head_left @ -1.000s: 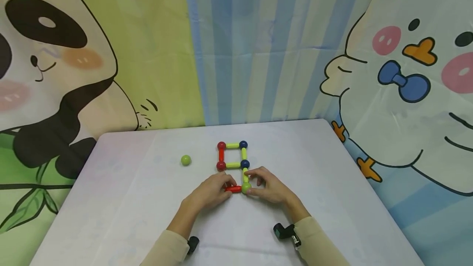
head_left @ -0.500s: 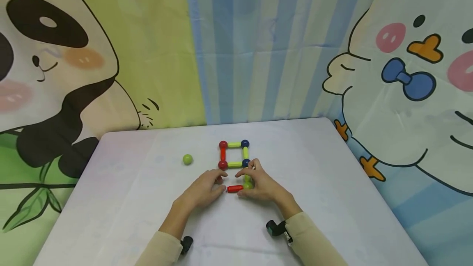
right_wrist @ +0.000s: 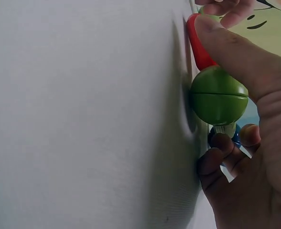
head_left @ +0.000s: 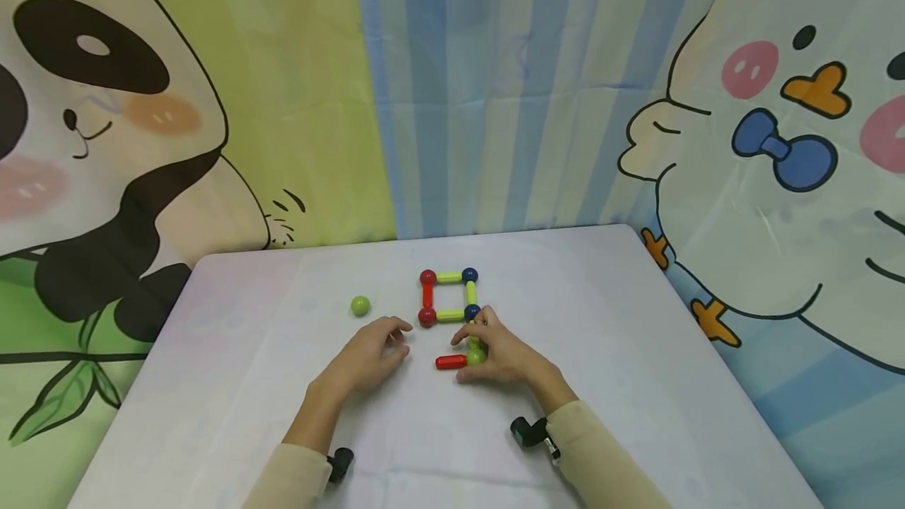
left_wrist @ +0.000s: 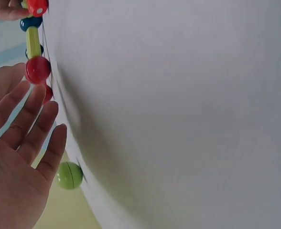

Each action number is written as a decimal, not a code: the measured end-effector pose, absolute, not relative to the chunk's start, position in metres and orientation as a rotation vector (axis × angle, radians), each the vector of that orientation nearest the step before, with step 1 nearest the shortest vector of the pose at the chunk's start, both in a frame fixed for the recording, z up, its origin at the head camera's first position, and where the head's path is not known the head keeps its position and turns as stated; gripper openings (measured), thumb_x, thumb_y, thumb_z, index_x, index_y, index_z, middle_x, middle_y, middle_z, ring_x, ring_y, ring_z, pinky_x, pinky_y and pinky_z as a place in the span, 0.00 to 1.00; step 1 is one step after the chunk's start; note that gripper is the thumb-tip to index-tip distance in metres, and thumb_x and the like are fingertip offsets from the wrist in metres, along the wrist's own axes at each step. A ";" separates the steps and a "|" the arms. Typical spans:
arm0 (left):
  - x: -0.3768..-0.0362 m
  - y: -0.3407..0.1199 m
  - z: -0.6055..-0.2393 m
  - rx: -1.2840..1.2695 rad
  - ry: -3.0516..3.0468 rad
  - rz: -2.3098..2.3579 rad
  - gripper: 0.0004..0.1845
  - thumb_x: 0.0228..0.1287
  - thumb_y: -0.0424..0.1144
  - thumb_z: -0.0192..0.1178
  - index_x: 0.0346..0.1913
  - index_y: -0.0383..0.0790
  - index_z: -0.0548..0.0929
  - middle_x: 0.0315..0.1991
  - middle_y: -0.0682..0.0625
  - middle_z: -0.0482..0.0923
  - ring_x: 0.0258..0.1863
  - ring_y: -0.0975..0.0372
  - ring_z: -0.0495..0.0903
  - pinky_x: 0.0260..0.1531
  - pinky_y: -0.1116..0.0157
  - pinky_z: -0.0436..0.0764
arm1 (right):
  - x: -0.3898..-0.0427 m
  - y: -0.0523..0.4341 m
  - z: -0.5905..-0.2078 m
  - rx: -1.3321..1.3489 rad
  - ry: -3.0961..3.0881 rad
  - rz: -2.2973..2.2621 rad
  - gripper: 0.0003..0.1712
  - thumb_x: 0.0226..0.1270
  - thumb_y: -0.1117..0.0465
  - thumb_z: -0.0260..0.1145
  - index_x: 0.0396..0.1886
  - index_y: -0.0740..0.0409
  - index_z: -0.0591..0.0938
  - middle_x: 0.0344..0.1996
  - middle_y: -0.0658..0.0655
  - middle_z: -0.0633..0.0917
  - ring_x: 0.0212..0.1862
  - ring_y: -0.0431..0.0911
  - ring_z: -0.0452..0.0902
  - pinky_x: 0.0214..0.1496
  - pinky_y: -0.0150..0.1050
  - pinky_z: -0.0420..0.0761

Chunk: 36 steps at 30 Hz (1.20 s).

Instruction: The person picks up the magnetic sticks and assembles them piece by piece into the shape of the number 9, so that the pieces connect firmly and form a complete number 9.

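Observation:
A ball-and-rod toy frame lies on the table, with red balls (head_left: 427, 316) at its left corners and blue balls (head_left: 470, 276) at its right. From the near blue ball a yellow-green rod (right_wrist: 222, 129) runs toward the person to a green ball (right_wrist: 219, 95), where a red rod (head_left: 450, 362) points left. My right hand (head_left: 498, 352) is curled about this near end, its fingertips at the yellow-green rod and its thumb over the red rod in the wrist view. My left hand (head_left: 368, 356) holds nothing, its fingers spread and relaxed, left of the red rod.
A loose green ball (head_left: 360, 305) rests on the white table (head_left: 247, 383), beyond the left hand. Behind the table's far edge hangs a printed curtain (head_left: 459, 100) with a panda and a white bird. Small black cameras (head_left: 526, 432) sit at the wrists.
My left hand has let go of the red rod and drawn back to the left. My right hand has shifted left, now covering more of the green ball and yellow-green rod.

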<state>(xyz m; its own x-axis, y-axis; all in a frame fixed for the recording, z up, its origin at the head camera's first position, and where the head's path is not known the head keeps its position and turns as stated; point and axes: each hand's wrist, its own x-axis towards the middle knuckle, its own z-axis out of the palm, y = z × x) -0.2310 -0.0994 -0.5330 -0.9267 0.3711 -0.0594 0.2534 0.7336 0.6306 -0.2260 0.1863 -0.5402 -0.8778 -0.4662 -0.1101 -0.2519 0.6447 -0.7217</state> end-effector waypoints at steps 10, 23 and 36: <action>-0.243 -0.120 -0.533 0.566 2.985 1.025 0.20 0.65 0.35 0.68 0.59 0.45 0.82 0.55 0.46 0.74 0.55 0.51 0.75 0.56 0.49 0.78 | -0.222 0.185 -0.546 -0.627 2.653 -1.070 0.16 0.55 0.51 0.82 0.43 0.41 0.88 0.43 0.51 0.63 0.46 0.43 0.69 0.46 0.35 0.71; -0.258 -0.129 -0.532 0.422 3.143 0.970 0.28 0.63 0.36 0.68 0.67 0.40 0.76 0.67 0.37 0.66 0.61 0.40 0.70 0.57 0.41 0.73 | -0.216 0.185 -0.549 -0.603 2.704 -1.097 0.11 0.59 0.54 0.80 0.41 0.41 0.88 0.42 0.49 0.63 0.45 0.43 0.68 0.47 0.35 0.70; -0.264 -0.130 -0.532 0.262 3.091 0.918 0.27 0.66 0.38 0.65 0.68 0.38 0.76 0.67 0.35 0.70 0.65 0.39 0.68 0.62 0.39 0.70 | -0.215 0.188 -0.555 -0.579 2.694 -1.193 0.12 0.60 0.51 0.79 0.42 0.39 0.88 0.44 0.47 0.65 0.47 0.42 0.68 0.47 0.36 0.70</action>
